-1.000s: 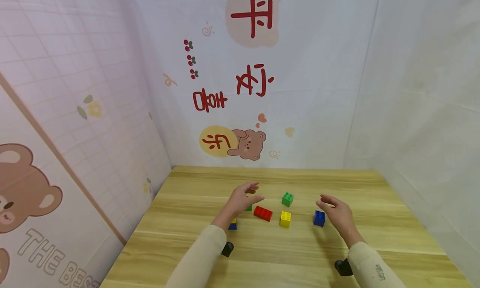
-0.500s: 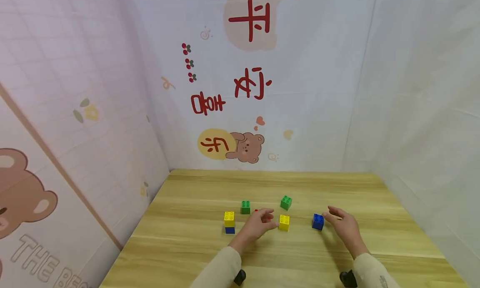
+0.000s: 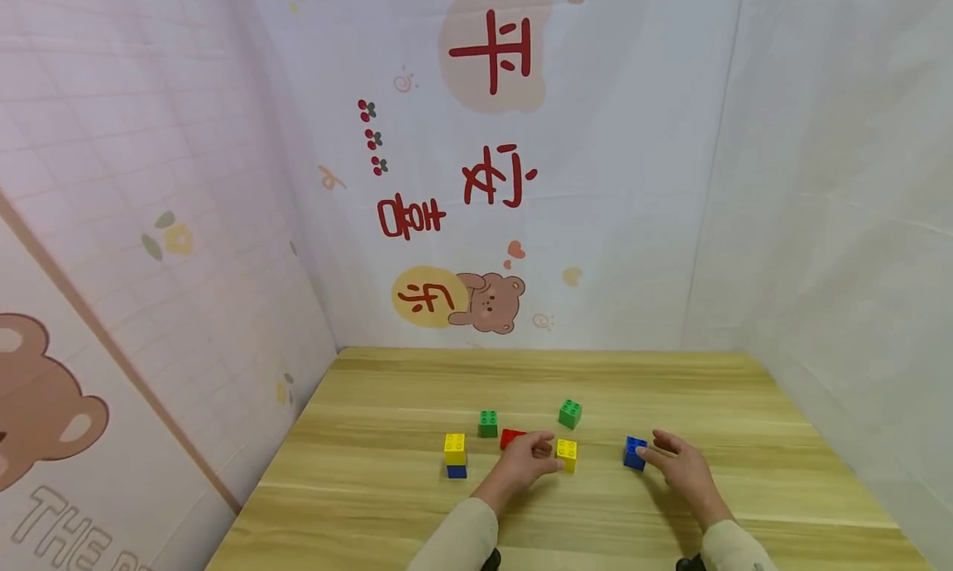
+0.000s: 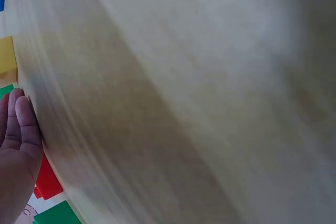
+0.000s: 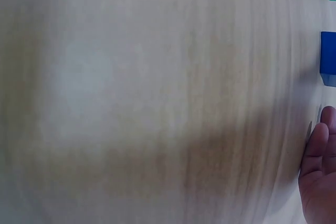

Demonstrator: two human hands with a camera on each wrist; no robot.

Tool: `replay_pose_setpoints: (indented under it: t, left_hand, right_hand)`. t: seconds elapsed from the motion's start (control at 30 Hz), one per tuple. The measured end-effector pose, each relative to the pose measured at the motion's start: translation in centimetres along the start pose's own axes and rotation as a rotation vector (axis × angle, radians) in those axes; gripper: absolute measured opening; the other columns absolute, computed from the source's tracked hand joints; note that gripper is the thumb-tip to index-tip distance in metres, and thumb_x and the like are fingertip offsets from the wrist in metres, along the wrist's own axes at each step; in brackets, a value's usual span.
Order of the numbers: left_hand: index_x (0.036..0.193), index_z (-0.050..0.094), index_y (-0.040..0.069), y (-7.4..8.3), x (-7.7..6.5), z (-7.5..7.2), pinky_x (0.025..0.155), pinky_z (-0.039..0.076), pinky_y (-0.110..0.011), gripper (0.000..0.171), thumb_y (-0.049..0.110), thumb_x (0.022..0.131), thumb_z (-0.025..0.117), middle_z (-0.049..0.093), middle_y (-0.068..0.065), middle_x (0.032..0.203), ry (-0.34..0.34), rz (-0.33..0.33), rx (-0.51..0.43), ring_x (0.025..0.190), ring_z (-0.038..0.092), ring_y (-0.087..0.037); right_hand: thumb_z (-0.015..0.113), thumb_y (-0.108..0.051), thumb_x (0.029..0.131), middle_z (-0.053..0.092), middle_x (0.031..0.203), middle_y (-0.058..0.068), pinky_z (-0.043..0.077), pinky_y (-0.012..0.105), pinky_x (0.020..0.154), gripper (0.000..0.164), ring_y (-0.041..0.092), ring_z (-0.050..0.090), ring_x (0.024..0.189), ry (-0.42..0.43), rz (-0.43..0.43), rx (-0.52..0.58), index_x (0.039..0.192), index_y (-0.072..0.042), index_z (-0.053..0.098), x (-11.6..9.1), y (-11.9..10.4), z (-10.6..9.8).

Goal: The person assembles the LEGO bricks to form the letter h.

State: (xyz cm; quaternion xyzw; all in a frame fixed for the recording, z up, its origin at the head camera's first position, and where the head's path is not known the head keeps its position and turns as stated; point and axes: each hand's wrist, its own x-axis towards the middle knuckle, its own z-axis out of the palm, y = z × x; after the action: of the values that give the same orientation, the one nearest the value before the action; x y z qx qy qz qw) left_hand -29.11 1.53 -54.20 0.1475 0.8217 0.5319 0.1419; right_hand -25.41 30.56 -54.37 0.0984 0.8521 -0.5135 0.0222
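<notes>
My left hand (image 3: 524,462) is just left of a yellow toy brick (image 3: 567,454), its fingers loosely bent and holding nothing. In the left wrist view a gap shows between the fingertips and the yellow brick (image 4: 7,56). Partly hidden behind this hand lies a red brick (image 3: 512,438). On the right, my right hand (image 3: 687,472) is beside a blue brick (image 3: 634,453), its thumb overlapping the brick's edge in the head view. The right wrist view shows the blue brick (image 5: 328,59) apart from the fingertips.
Left of the left hand, a yellow brick (image 3: 455,448) sits on a blue brick (image 3: 457,471). Two green bricks, one behind the red brick (image 3: 488,423) and one farther back (image 3: 570,413), stand on the wooden table (image 3: 357,472). Printed cloth walls (image 3: 596,182) surround the table's back and sides.
My left hand has moved right and nearer, from over the red and green bricks to the yellow brick. My right hand has lowered beside the blue brick. The head view has tilted up slightly.
</notes>
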Motion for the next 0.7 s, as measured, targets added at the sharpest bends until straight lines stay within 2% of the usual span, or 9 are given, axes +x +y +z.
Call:
replay_pose_setpoints:
  t: [0.1,0.37,0.53,0.7]
  left_hand:
    - [0.135,0.06,0.006,-0.1,0.3,0.2,0.093,0.05,-0.042,0.052,0.021,0.089,0.077,0.064,-0.005,0.117,-0.004,-0.001,0.007,0.103,0.06,-0.02]
    - [0.131,0.063,0.009,0.3,0.3,0.3,0.089,0.051,-0.039,0.046,0.017,0.089,0.076,0.065,-0.004,0.113,0.007,-0.023,0.006,0.095,0.058,-0.015]
    - [0.128,0.065,0.01,0.0,0.3,0.5,0.088,0.051,-0.037,0.041,0.016,0.089,0.075,0.066,-0.003,0.112,0.012,-0.02,-0.006,0.093,0.057,-0.014]
    - [0.125,0.068,0.01,-0.1,0.4,0.6,0.089,0.052,-0.038,0.036,0.016,0.09,0.075,0.067,-0.004,0.112,0.016,-0.009,0.005,0.094,0.058,-0.015]
  right_hand:
    - [0.064,-0.038,0.097,0.037,0.148,0.032,0.042,0.058,0.099,0.075,0.051,0.038,0.133,-0.017,-0.002,0.001,0.149,0.007,0.034,0.2,0.2,0.0]
    - [0.07,-0.035,0.094,0.046,0.142,0.03,0.039,0.058,0.102,0.072,0.048,0.046,0.129,-0.019,-0.072,-0.022,0.145,0.008,0.042,0.1,0.5,0.3]
    - [0.074,-0.027,0.091,0.054,0.135,0.029,0.043,0.056,0.099,0.063,0.045,0.056,0.12,0.004,-0.092,-0.057,0.138,0.009,0.05,0.0,0.6,0.7]
    - [0.072,-0.025,0.093,0.06,0.129,0.026,0.044,0.055,0.097,0.055,0.043,0.059,0.116,0.032,-0.101,-0.104,0.133,0.009,0.055,0.0,0.5,1.1]
